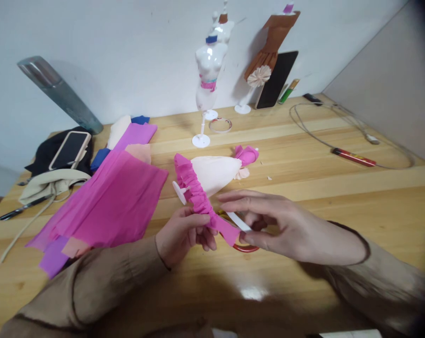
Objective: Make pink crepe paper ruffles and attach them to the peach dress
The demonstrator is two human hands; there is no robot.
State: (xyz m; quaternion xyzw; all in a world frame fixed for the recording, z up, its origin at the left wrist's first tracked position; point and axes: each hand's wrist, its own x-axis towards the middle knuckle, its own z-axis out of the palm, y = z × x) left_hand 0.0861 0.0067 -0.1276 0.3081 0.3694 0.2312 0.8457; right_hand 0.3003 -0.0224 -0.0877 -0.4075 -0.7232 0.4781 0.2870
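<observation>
My left hand [189, 232] is closed, its thumb and fingers pinching a pink gathered paper strip [196, 190]. The strip runs along the hem of a white dress [217, 171] on a small dress form lying on its side, its round base [179, 192] facing left. A pink piece [246, 155] and a pale rosette [242, 173] are at the form's far end. My right hand [279, 223] pinches a narrow white strip [239, 220] beside the pink strip's flat end. Under both lies a red loop-shaped handle [246, 248], mostly hidden.
Pink and purple paper sheets [124, 202] lie at left, near a phone [70, 149], a pen [24, 208] and a spray bottle [60, 94]. Behind stand white dress forms [208, 70], one in a brown dress [274, 40]. A tape roll [220, 125] and cable [305, 127] lie farther back.
</observation>
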